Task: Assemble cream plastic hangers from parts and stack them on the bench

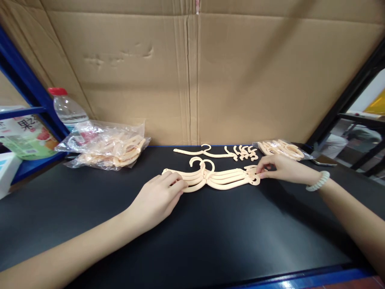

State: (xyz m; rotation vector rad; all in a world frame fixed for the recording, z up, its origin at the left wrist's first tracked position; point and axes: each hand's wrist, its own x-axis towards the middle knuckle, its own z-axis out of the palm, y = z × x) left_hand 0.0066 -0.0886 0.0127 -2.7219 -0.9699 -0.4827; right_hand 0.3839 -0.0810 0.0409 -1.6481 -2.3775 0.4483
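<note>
On the far left stands a water bottle (pixel 66 108) with a red cap, and just beside it lies a plastic bag (pixel 105 150) full of the same cream hangers. These are well apart from my fingers.

My left hand (pixel 156 198) rests on the black table (pixel 210 237), and its fingers (pixel 176 182) are curled narrow over the left end of the stack of hangers (pixel 216 180). The fingertips press on top of the arms there; I cannot tell if the thumb goes under them.

The stack lies flat in the middle of the table, between my two hands, with the hooks (pixel 201 163) pointing away from me. I judge the hangers are thin plastic: very light, a little springy, smooth, so they can slide over each other and fan out. I think the best place to hold is at both ends together, or at the neck below the hooks, where all pieces meet.

My right hand (pixel 284 168), with a bead bracelet (pixel 319 181) on the wrist, pinches the right end of the stack between thumb and fingers, closed narrow on it.

Behind the stack lie one single hanger (pixel 204 153) and some small hooks (pixel 245 152), and further right a second bag of hangers (pixel 281 149)
</note>
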